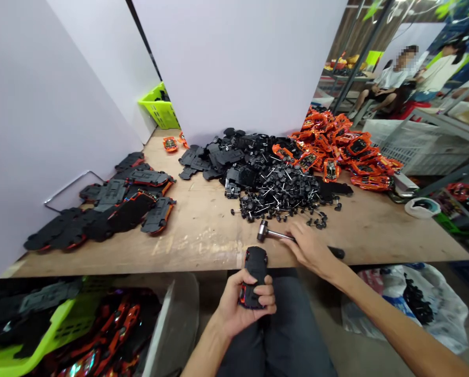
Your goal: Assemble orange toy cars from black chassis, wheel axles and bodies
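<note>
My left hand is closed round a toy car, black underside up, held just below the front edge of the wooden table. My right hand rests on the handle of a small hammer that lies on the table, fingers loosely curled over it. Just beyond the hammer lies a heap of black wheels on metal axles.
Black chassis plates are piled at the back, orange car bodies at the right, assembled cars underside up at the left. A green basket stands far back, another with cars below left. People sit far right.
</note>
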Motion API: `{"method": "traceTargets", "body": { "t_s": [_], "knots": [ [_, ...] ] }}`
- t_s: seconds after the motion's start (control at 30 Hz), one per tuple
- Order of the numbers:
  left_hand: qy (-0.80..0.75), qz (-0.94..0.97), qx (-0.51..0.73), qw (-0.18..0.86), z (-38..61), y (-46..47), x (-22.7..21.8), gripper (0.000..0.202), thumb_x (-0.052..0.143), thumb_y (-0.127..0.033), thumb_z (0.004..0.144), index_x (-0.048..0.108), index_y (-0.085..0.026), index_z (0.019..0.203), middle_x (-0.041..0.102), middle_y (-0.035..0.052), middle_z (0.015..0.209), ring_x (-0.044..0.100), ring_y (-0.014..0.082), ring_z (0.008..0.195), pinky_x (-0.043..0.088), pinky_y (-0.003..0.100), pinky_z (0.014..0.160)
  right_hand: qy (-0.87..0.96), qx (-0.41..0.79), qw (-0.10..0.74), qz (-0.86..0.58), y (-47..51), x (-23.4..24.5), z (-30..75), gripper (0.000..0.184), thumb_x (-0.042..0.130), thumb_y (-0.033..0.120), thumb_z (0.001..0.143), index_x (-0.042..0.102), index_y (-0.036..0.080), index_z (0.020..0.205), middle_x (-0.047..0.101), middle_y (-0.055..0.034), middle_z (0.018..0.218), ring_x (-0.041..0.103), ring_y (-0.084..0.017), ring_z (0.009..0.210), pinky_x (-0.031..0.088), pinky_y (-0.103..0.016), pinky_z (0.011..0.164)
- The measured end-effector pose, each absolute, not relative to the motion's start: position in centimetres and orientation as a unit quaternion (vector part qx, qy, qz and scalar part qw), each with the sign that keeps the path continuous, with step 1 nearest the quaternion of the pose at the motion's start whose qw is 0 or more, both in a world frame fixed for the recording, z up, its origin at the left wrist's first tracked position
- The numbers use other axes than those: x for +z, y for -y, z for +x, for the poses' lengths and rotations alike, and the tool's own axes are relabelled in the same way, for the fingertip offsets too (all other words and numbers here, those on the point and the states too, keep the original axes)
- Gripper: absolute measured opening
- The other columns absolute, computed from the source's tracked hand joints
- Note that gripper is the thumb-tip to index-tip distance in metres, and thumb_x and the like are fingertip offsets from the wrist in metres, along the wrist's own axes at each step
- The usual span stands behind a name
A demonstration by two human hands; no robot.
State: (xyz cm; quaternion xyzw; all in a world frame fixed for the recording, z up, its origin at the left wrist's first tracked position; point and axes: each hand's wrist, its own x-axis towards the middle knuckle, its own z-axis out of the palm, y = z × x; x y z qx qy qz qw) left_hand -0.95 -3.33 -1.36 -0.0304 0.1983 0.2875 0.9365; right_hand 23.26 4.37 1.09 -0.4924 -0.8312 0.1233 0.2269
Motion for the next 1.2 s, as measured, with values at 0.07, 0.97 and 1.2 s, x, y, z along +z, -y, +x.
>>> {"method": "traceTargets", "body": {
  "t_s": [0.07, 0.97, 1.2],
  "knots": [
    [-0.2, -0.073, 0.317, 0.924, -0.6, 2.8, -2.0, 0.035, 0.064, -0.021, 0.065, 0.061, -0.008, 0.097, 0.046, 0.0003, 0.073, 0.05, 0.0141, 0.068, 0.045, 0.029, 0.076, 0.823, 0.172, 0.229, -0.491, -3.2, 1.5, 23.4, 0.019, 0.05, 0.027, 0.106, 0.063, 0.021, 0.12, 0.074, -0.0098, 0.105, 0.072, -0.026, 0.089, 0.059, -0.039, 0.079],
    [-0.165, -0.205, 0.28, 0.923, -1.7, 1.6, -1.3, 0.039, 0.058, -0.011, 0.067, 0.054, -0.008, 0.106, 0.048, 0.0022, 0.08, 0.052, 0.0117, 0.062, 0.049, 0.028, 0.068, 0.838, 0.219, 0.276, -0.416, -3.2, 2.6, 20.5, 0.053, 0.046, 0.006, 0.096, 0.071, 0.03, 0.136, 0.078, -0.0034, 0.097, 0.074, -0.018, 0.081, 0.063, -0.03, 0.077],
    [-0.166, -0.197, 0.283, 0.924, -1.7, 1.3, -1.3, 0.037, 0.058, -0.011, 0.067, 0.057, -0.005, 0.103, 0.05, 0.0029, 0.079, 0.052, 0.011, 0.062, 0.05, 0.027, 0.067, 0.837, 0.235, 0.249, -0.427, -1.7, 1.7, 22.7, 0.058, 0.046, 0.005, 0.097, 0.064, 0.034, 0.144, 0.077, -0.0021, 0.123, 0.075, -0.021, 0.107, 0.062, -0.034, 0.095]
  ]
}}
